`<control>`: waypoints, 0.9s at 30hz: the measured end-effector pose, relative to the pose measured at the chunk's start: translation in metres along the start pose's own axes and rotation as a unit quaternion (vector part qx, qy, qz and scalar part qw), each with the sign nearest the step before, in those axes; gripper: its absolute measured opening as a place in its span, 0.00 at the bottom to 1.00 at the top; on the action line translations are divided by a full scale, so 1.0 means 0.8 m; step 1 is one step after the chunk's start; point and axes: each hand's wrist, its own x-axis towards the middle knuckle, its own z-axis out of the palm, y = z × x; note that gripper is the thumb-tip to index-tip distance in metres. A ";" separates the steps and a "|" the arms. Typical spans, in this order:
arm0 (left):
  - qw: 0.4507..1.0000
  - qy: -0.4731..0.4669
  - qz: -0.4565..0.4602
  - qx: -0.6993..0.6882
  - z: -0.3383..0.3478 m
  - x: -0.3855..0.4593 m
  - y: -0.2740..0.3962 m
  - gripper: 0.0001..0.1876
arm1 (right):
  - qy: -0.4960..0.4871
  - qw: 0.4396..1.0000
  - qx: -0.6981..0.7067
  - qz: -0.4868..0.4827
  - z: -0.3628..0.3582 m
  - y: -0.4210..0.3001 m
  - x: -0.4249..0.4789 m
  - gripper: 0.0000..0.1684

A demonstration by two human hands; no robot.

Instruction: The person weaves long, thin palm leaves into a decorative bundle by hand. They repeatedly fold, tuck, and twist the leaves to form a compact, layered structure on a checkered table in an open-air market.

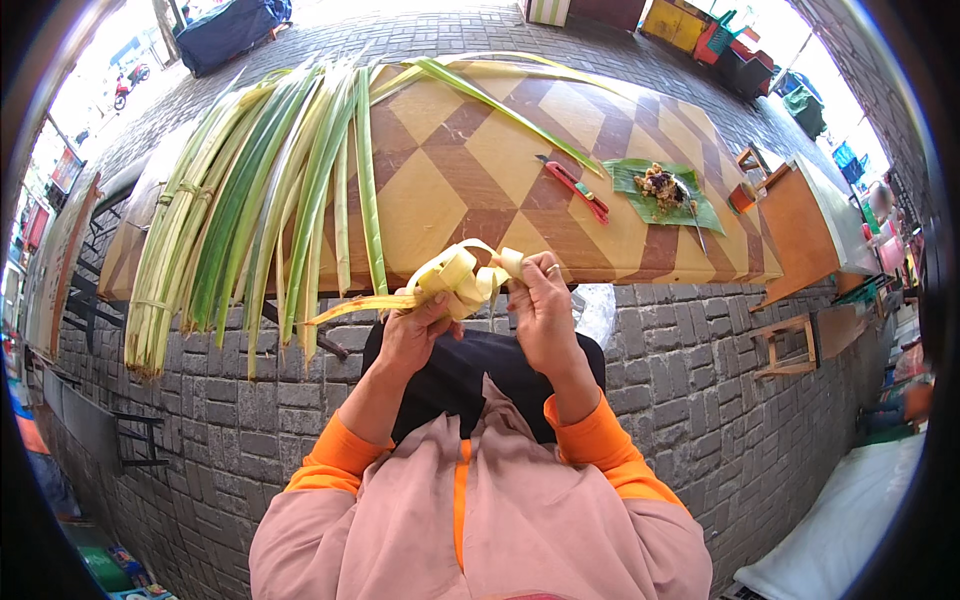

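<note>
A partly woven piece of pale yellow palm-leaf strips (459,279) is held above my lap, just off the table's near edge. My left hand (414,330) pinches its lower left side between thumb and fingers, and a browned strip end sticks out to the left. On the other side, my right hand (541,307) grips a looped strip between thumb and forefinger. Overlapping loops hide how the strips cross inside. To the left, long green and yellow palm leaves (300,187) lie across the table, their cut ends hanging over the near edge. Some are tied in a bundle (169,247).
On the patterned table (450,172) lies a red utility knife (574,189) with its blade showing. Right of it, food with a spoon rests on a banana leaf (630,180), near a glass of brown drink (742,198). A wooden stool (787,349) stands on the paving at right.
</note>
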 end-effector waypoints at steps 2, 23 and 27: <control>1.000 -0.001 -0.006 -0.016 0.011 -0.002 0.006 0.16 | -0.010 1.000 -0.009 -0.013 -0.001 -0.009 0.001 0.08; 0.988 0.060 0.064 0.131 0.035 -0.002 0.003 0.12 | -0.150 0.960 0.194 0.132 0.002 0.016 -0.011 0.02; 0.984 0.071 0.045 0.155 0.022 0.000 0.004 0.10 | -0.129 0.850 0.435 0.267 0.001 0.018 -0.010 0.05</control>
